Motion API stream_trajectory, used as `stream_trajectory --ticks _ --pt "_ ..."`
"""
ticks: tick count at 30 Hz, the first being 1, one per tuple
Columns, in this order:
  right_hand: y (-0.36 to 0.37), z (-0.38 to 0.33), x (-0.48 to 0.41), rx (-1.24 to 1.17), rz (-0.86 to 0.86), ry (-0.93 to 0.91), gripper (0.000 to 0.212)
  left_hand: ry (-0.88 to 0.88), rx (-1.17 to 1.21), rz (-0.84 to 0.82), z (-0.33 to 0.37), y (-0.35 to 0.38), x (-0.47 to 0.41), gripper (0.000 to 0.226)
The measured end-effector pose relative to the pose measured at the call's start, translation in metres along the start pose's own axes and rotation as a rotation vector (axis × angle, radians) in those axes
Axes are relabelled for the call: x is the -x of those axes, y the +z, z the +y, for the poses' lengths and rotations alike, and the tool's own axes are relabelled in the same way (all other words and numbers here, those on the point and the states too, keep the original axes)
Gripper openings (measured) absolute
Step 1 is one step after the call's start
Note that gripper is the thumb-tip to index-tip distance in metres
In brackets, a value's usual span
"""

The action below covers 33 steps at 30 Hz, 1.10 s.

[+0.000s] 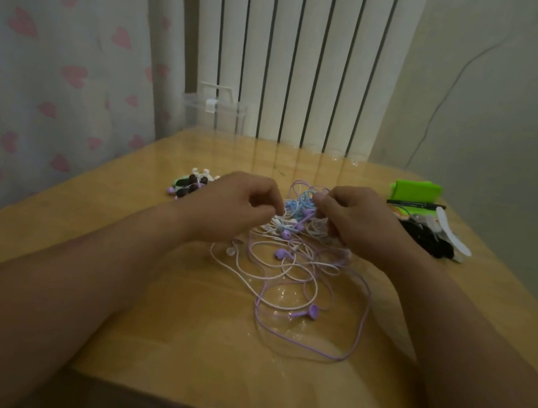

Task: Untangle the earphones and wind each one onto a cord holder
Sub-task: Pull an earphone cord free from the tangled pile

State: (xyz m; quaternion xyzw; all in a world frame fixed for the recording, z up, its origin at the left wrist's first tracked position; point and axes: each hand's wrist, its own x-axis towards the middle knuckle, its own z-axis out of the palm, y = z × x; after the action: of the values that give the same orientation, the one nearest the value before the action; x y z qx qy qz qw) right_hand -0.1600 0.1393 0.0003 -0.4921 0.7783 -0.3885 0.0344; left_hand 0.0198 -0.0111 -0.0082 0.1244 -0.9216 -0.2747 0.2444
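A tangle of earphones point(298, 277) in white, purple and blue lies in the middle of the wooden table point(171, 345). My left hand point(232, 209) pinches cords at the tangle's upper left. On the upper right side my right hand point(352, 219) grips a bunch of cords with curled fingers. A purple earbud point(313, 311) lies loose near the front of the heap, and a long purple loop trails toward me. A small pile of cord holders point(191, 184) in black, white and purple sits to the left of my left hand.
A clear plastic box point(215, 111) stands at the table's back edge before a white radiator. At the right edge lie a green object point(416, 190), a black pen point(416, 204), a white strip point(451, 234) and a black bundle point(428, 240). A heart-patterned curtain hangs left.
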Motion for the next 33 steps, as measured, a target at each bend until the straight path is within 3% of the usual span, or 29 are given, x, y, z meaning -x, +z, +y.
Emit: stream_trajectory --ticks 6,11,16,20,24,26,29,33 --pt "-0.008 -0.007 0.005 0.044 -0.102 -0.020 0.047 -0.119 0.041 0.063 -0.029 -0.018 0.025 0.026" --pt "0.005 -0.009 0.006 0.181 -0.226 -0.068 0.010 -0.109 -0.020 0.034 -0.034 -0.007 0.018 0.027" --pt "0.019 -0.015 0.011 0.354 -0.375 -0.048 0.028 -0.105 0.019 -0.086 -0.031 0.004 0.017 0.019" --pt "0.019 -0.016 0.009 0.399 -0.379 -0.087 0.020 -0.105 -0.003 -0.084 -0.031 0.005 0.016 0.019" --pt "0.010 -0.013 0.008 0.206 -0.340 -0.027 0.012 -0.118 0.025 -0.080 -0.029 0.007 0.018 0.019" --pt "0.003 -0.013 0.007 -0.024 -0.196 0.000 0.004 -0.112 0.036 -0.031 -0.029 0.008 0.017 0.018" --pt "-0.007 -0.016 0.004 -0.447 -0.013 0.068 0.009 -0.065 0.055 0.127 -0.025 0.007 0.015 0.015" --pt "-0.004 -0.022 0.004 -0.761 0.062 0.123 0.014 -0.082 0.248 0.214 -0.011 0.007 0.015 0.018"
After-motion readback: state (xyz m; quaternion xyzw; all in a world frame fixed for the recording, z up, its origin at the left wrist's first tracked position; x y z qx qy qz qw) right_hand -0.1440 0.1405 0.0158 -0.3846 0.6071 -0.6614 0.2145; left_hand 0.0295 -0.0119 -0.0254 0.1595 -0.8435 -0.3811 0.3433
